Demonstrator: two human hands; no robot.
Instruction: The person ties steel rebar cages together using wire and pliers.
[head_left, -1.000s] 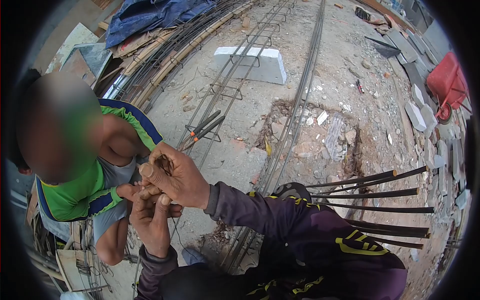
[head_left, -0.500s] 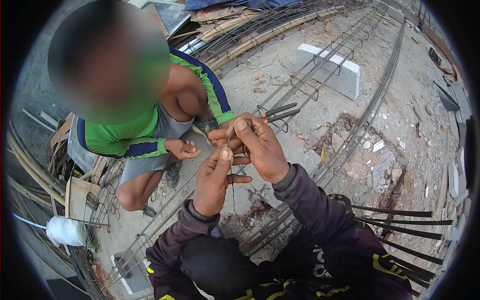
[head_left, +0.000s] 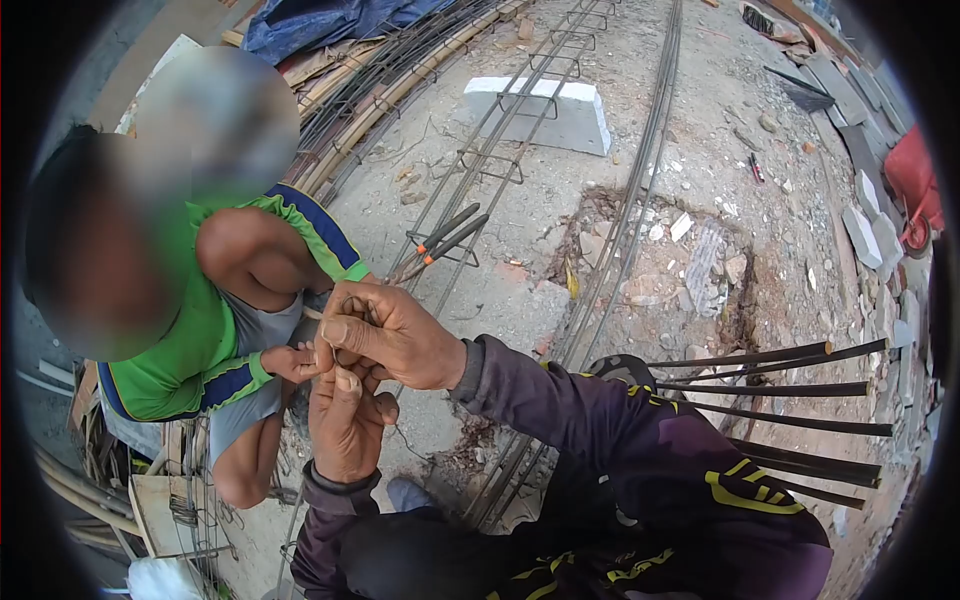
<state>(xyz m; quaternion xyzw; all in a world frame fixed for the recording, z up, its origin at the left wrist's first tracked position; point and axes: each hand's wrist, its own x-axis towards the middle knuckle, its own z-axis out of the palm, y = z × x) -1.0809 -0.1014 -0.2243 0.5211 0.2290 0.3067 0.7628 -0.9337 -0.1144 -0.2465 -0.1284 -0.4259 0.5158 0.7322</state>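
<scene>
My left hand (head_left: 345,425) is closed, thumb and fingertips pinched together, palm turned up. Just above it and touching it, my right hand (head_left: 400,335) is closed too, thumb pressed against curled fingers. Both pinch a thin tie wire, mostly hidden by the fingers; a faint dark strand (head_left: 405,440) hangs beside my left hand. Close by on the left is a co-worker's hand (head_left: 290,362) with bent fingers. Pincers with black handles (head_left: 455,238) and orange bands point away past my right hand, over the rebar; their jaws are hidden behind my hand.
A co-worker in a green shirt (head_left: 165,375) squats at the left. A long rebar cage (head_left: 510,120) crosses a pale block (head_left: 580,115). Loose bars (head_left: 640,150) run past a broken pit (head_left: 700,270). Dark bar ends (head_left: 800,390) jut out at the right.
The view has swung to the right, so the scene sits further left. My hands have come closer together, with the fingers more tightly bunched around the wire.
</scene>
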